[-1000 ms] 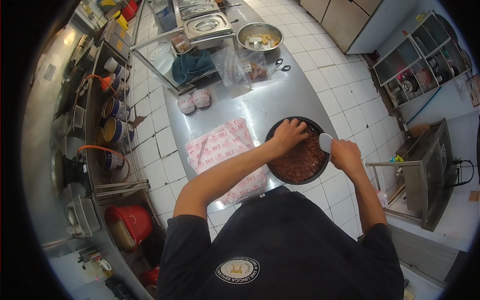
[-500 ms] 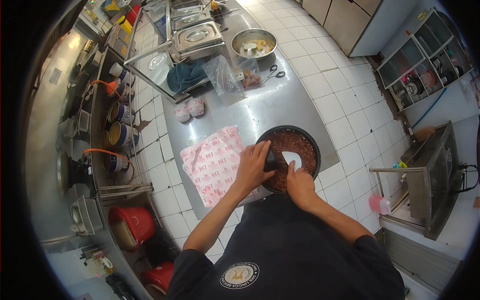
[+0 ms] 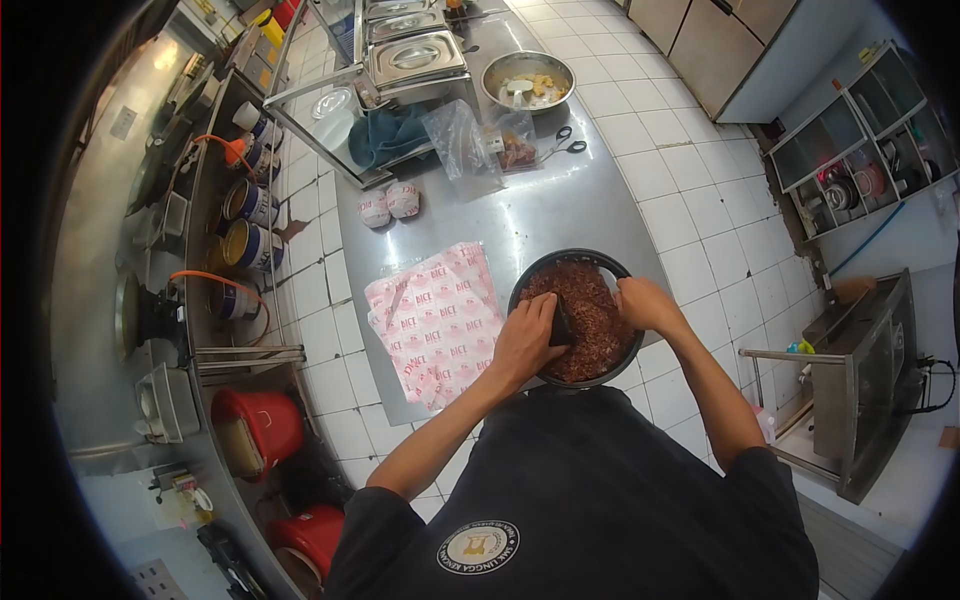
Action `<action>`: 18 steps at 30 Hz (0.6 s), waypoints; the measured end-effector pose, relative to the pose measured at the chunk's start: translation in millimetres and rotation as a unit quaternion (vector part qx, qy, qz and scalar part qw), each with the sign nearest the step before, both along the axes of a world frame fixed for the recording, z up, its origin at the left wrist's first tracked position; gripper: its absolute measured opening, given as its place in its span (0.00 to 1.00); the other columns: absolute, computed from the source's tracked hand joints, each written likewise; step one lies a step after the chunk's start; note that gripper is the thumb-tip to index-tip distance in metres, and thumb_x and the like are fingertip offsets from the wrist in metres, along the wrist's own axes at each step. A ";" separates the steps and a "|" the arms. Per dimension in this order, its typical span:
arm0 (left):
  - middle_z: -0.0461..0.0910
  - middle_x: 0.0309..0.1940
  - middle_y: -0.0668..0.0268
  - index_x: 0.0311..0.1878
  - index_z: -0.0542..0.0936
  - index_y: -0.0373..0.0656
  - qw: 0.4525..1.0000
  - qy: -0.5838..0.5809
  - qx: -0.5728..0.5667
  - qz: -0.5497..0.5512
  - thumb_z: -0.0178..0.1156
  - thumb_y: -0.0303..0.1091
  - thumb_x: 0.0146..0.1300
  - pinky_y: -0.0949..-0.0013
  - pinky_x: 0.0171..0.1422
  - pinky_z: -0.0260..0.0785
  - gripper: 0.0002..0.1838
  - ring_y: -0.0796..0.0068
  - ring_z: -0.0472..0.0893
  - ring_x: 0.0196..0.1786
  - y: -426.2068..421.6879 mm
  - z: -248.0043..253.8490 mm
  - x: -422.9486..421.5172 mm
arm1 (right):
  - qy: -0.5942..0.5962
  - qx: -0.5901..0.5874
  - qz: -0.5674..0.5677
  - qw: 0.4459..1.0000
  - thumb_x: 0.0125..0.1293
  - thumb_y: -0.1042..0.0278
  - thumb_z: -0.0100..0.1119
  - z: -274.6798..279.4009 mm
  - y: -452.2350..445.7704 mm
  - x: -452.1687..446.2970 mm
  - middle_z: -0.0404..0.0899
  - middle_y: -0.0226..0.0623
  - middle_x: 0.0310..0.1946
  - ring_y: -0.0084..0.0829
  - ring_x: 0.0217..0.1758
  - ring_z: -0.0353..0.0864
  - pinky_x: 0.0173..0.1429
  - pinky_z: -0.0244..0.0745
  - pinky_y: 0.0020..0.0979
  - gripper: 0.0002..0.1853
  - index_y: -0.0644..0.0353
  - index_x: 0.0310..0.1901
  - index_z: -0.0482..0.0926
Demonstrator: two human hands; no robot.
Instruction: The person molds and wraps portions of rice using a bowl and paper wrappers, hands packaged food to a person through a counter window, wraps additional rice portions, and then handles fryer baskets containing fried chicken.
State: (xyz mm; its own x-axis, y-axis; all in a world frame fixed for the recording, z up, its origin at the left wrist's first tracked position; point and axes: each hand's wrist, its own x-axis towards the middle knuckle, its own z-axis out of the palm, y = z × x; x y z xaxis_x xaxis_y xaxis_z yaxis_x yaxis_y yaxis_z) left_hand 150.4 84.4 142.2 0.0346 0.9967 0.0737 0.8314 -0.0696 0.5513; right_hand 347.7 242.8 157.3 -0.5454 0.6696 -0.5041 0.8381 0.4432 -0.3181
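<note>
A round black pot [image 3: 592,384] of reddish-brown cooked rice [image 3: 596,328] stands at the near end of the steel table. My left hand [image 3: 527,345] is closed around a small black cup [image 3: 561,322], tilted inside the pot against the rice. At the pot's right rim, my right hand [image 3: 645,303] grips a white rice paddle [image 3: 609,279]; part of its blade shows along the inner wall. Printed pink-and-white wrapping paper [image 3: 440,325] lies in a stack left of the pot. Beyond it sit two paper-wrapped bundles [image 3: 374,209].
Farther along the steel table [image 3: 560,210] are clear plastic bags [image 3: 465,150], scissors [image 3: 565,145], a metal bowl [image 3: 545,103] with food and a ladle, a dark cloth [image 3: 385,135] and lidded steel trays [image 3: 415,60]. A shelf with tins [image 3: 250,245] runs along the left.
My right hand has moved the paddle from the pot's middle to its right rim. The black cup in my left hand has tipped lower into the rice. The view has shifted slightly.
</note>
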 end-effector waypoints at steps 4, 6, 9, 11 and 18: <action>0.73 0.64 0.53 0.71 0.64 0.33 0.994 -0.014 0.096 0.055 0.82 0.38 0.42 0.48 0.73 0.60 0.53 0.49 0.71 0.68 -17.9 -14.7 -0.9 | 0.008 0.187 0.046 0.981 0.67 0.71 0.51 5.5 -49.3 0.2 0.85 0.56 0.32 0.53 0.38 0.88 0.39 0.83 0.51 0.11 0.67 0.47 0.77; 0.72 0.65 0.52 0.72 0.62 0.32 0.984 -0.038 0.133 0.114 0.82 0.39 0.45 0.47 0.75 0.56 0.54 0.49 0.68 0.71 -27.7 -11.0 2.3 | 0.014 0.161 0.065 0.985 0.67 0.72 0.52 18.9 -56.4 -2.1 0.85 0.53 0.30 0.51 0.35 0.88 0.37 0.83 0.49 0.10 0.67 0.45 0.77; 0.69 0.66 0.49 0.73 0.60 0.32 0.936 -0.163 0.176 0.258 0.81 0.38 0.49 0.49 0.75 0.56 0.53 0.48 0.67 0.71 -23.4 -27.7 21.3 | 0.009 0.183 0.081 0.980 0.66 0.72 0.53 36.4 -38.6 -6.5 0.85 0.51 0.29 0.50 0.33 0.88 0.35 0.83 0.48 0.10 0.68 0.44 0.77; 0.68 0.66 0.48 0.73 0.59 0.32 0.921 -0.206 0.166 0.287 0.80 0.37 0.51 0.49 0.75 0.56 0.52 0.47 0.67 0.70 -16.7 -35.2 32.9 | -0.002 0.204 0.090 0.975 0.65 0.72 0.54 39.2 -21.5 -17.4 0.86 0.51 0.29 0.49 0.32 0.89 0.35 0.83 0.47 0.10 0.67 0.45 0.78; 0.69 0.64 0.47 0.73 0.58 0.33 0.923 -0.188 0.200 0.269 0.79 0.35 0.50 0.46 0.73 0.56 0.51 0.44 0.68 0.65 -5.8 -38.0 23.1 | -0.016 0.182 0.136 0.974 0.67 0.70 0.52 -17.5 -3.7 -64.9 0.87 0.50 0.36 0.50 0.39 0.89 0.41 0.84 0.48 0.12 0.67 0.45 0.80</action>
